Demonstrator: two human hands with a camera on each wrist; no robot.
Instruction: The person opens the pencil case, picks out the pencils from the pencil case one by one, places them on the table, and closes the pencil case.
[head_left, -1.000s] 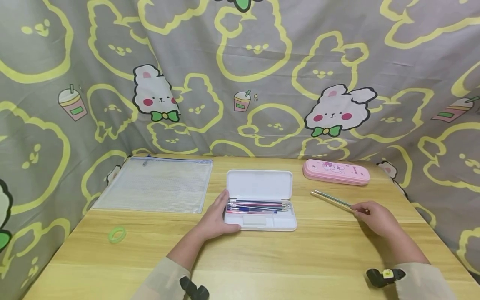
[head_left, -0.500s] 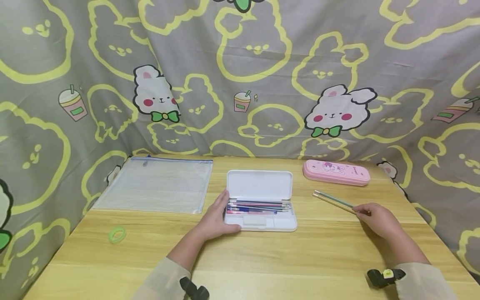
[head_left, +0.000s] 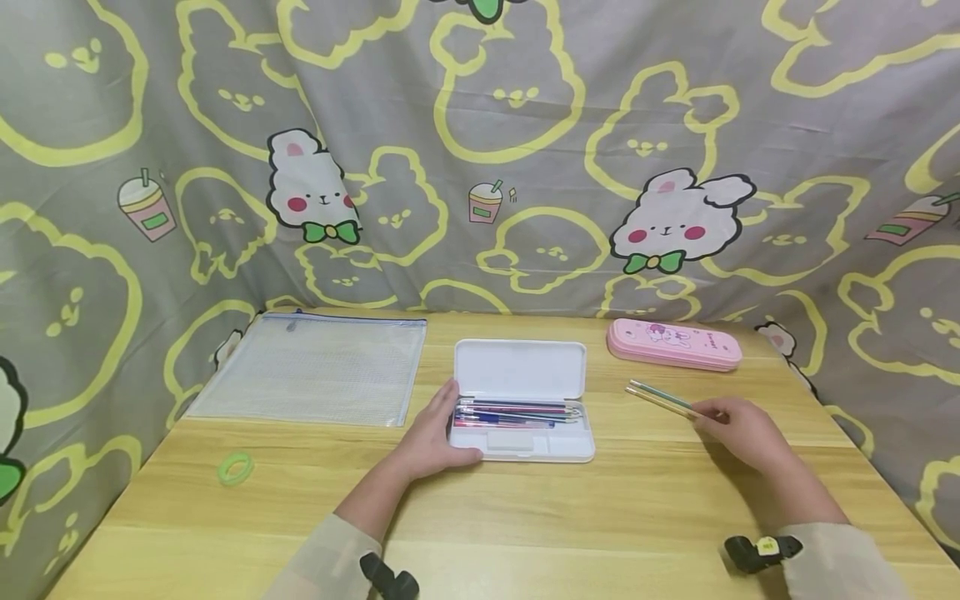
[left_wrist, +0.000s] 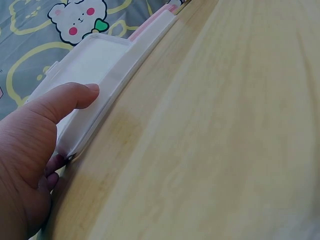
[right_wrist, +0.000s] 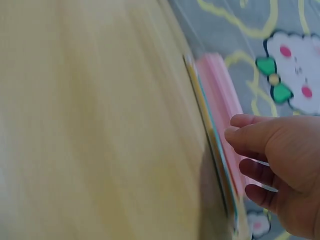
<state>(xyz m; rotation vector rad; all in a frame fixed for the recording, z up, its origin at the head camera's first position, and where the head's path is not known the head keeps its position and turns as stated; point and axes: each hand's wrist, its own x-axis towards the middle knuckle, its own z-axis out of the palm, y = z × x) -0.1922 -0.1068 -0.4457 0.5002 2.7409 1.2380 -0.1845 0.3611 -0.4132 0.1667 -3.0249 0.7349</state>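
Note:
In the head view a white pencil case [head_left: 570, 447] stands with its lid raised. Several pencils and pens [head_left: 510, 410] and a white eraser [head_left: 510, 440] lie inside. My left hand [head_left: 429, 437] grips its left end, thumb along the front wall and fingers at the back corner. To the right, two pencils [head_left: 654, 394], one teal and one gold, lie side by side on the table. My right hand [head_left: 742, 429] is over their near ends, hiding them in the head view. In the right wrist view its fingers [right_wrist: 257, 170] are loosely bent beside the pencils, without pinching them.
A pink pencil case [head_left: 672, 344], closed, lies at the back right. At the back left is a clear mesh zip pouch [head_left: 315, 367], with a light green ring [head_left: 235, 468] in front of it. A patterned curtain [head_left: 480, 150] hangs behind the wooden table [head_left: 525, 525].
The two pencils first shifted slightly right, then stayed put. My right hand has since moved left along them. My left hand and the white pencil case have not moved.

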